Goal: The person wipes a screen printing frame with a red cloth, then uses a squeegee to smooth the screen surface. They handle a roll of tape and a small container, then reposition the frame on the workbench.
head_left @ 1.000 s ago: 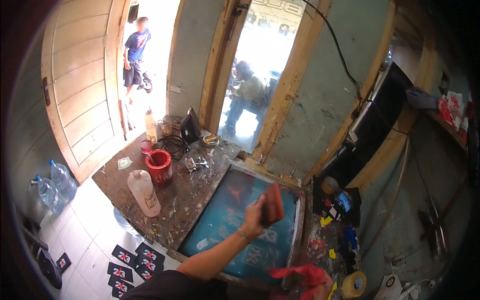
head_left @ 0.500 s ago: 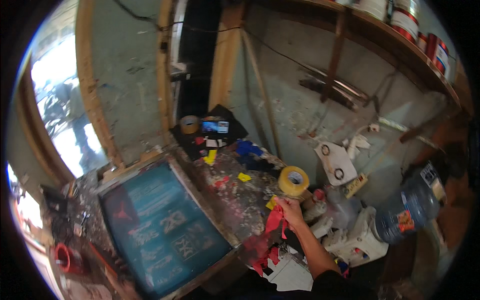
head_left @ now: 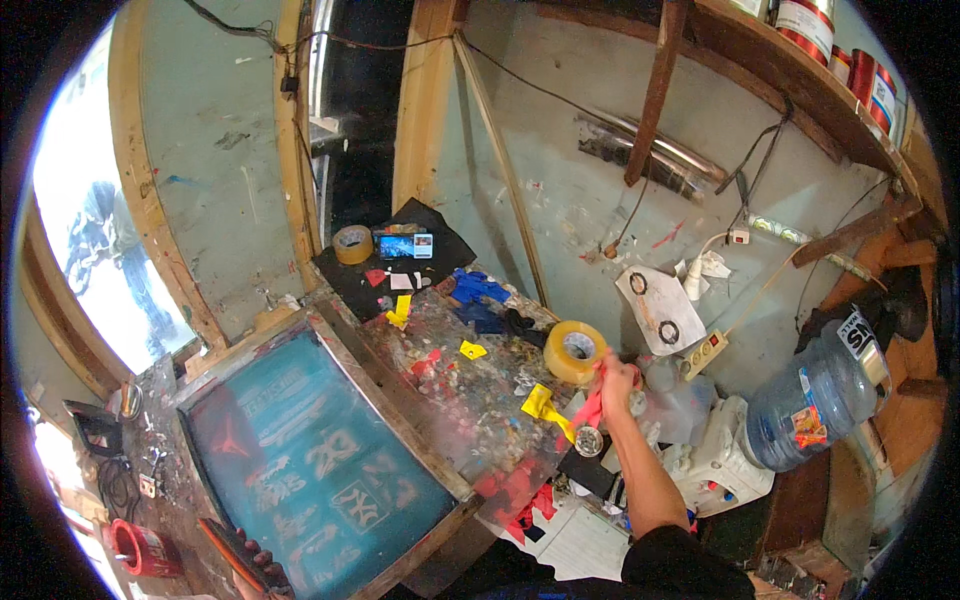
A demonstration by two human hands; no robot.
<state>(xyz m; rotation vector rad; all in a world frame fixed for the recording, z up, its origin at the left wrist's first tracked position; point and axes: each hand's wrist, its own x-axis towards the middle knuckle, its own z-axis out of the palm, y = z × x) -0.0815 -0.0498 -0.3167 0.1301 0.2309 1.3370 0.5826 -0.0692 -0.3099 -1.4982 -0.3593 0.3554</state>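
Note:
At the lower left, my left hand (head_left: 262, 566) is closed round a squeegee (head_left: 228, 548) with a reddish-brown handle, beside the framed printing screen (head_left: 320, 455). The screen has a teal mesh with pale lettering and lies tilted on the bench. My right hand (head_left: 617, 388) is closed on a red strip of cloth (head_left: 590, 408), just right of a roll of clear yellowish tape (head_left: 575, 352). A round, shiny end of something (head_left: 588, 441) shows below that hand; whether the hand holds it is unclear. A yellow scrap (head_left: 540, 402) lies just left of the cloth.
A phone (head_left: 405, 246) and a brown tape roll (head_left: 352, 245) sit on a black sheet at the back. Blue cloth (head_left: 478, 290) lies nearby. On the right, a large water bottle (head_left: 810, 420) rests in a white dispenser (head_left: 728, 470). A red tub (head_left: 145, 548) stands lower left.
My right hand has moved slightly right and up with the red cloth. The yellow scrap and the round shiny end now show beside it. The squeegee is more clearly visible; the view has shifted.

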